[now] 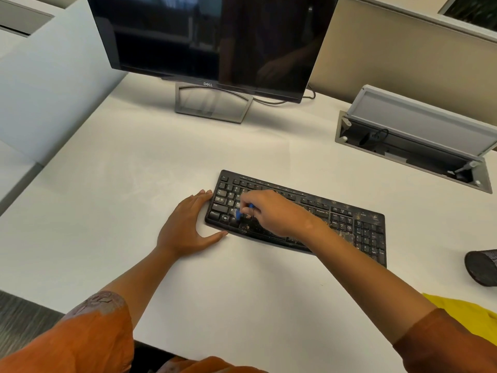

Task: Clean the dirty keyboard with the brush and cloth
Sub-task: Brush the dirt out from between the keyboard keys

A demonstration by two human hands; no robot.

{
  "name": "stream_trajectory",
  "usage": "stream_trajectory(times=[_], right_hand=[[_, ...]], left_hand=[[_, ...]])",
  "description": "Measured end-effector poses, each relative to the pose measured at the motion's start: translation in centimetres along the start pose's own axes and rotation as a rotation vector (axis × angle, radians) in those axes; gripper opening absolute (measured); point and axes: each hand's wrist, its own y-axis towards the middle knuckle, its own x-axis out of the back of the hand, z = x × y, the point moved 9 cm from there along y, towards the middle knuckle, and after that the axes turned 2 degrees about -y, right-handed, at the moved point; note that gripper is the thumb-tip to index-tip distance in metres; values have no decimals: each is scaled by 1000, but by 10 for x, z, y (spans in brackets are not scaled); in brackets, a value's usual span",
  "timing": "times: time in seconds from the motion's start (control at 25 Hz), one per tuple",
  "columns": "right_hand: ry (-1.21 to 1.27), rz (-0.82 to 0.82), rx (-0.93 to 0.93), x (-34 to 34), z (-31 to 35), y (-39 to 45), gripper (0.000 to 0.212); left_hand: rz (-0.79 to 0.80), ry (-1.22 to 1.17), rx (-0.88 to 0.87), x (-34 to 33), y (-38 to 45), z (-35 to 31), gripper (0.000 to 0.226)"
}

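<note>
A black keyboard lies on the white desk, speckled with tan crumbs over its middle and right keys. My right hand reaches over the left half of the keyboard and pinches a small blue brush, whose tip touches the lower-left keys. My left hand rests flat against the keyboard's left end, fingers along the side edge and thumb at the front corner. A yellow cloth lies at the desk's right front edge.
A dark Dell monitor on a grey stand is behind the keyboard. An open cable box is set into the desk at the right. A black mesh pen holder lies at the right edge. Partition walls border the desk.
</note>
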Motion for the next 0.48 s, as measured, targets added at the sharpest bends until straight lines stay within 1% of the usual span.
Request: stream_trajectory(times=[0.08, 0.2, 0.24, 0.36, 0.4, 0.48], right_hand=[[54, -2, -10, 6, -2, 0, 16], [36, -90, -30, 21, -6, 4, 16], [13, -82, -20, 18, -5, 4, 16], [19, 34, 11, 0, -2, 3, 18], [48, 39, 5, 0, -3, 3, 17], [75, -12, -33, 8, -11, 6, 15]], left_hand=[[1, 4, 2, 0, 0, 0, 97], [9, 4, 5, -2, 0, 1, 97], [7, 2, 3, -2, 0, 2, 97], [4, -3, -4, -1, 0, 2, 98], [6, -2, -4, -1, 0, 2, 98], [8, -2, 0, -2, 1, 1, 97]])
